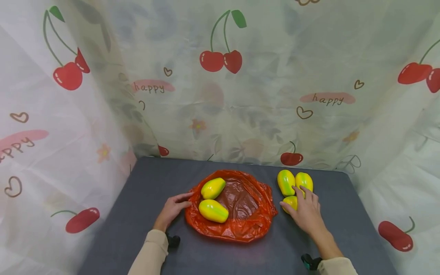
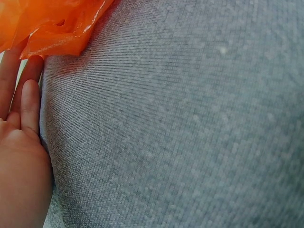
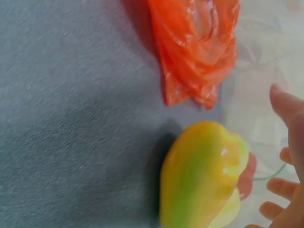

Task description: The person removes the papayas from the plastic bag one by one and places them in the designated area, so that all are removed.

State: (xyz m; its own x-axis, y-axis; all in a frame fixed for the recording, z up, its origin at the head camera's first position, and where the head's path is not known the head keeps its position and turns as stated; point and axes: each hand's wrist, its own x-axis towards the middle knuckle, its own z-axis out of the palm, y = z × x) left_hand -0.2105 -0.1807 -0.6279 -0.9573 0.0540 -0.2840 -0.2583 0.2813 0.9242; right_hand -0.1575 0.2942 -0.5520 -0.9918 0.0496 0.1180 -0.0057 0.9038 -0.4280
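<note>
Two yellow-green fruits (image 1: 213, 211) lie in the red bag (image 1: 237, 231), its left edge touched by the left hand (image 1: 173, 209) with nearly straight fingers, where a light touch should avoid dragging the mouth askew. Right of it, the right hand (image 1: 307, 214) holds parted, ungripping fingers over the nearest loose fruit (image 1: 291, 201); best to pinch across its sides, without nudging the pair behind (image 1: 286, 182) on the desk (image 1: 130, 236).

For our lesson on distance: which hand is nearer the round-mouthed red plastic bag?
Left. The left hand touches the bag's left edge; the right hand is apart, beyond its right side, at shiny yellow-green oval fruits.
</note>
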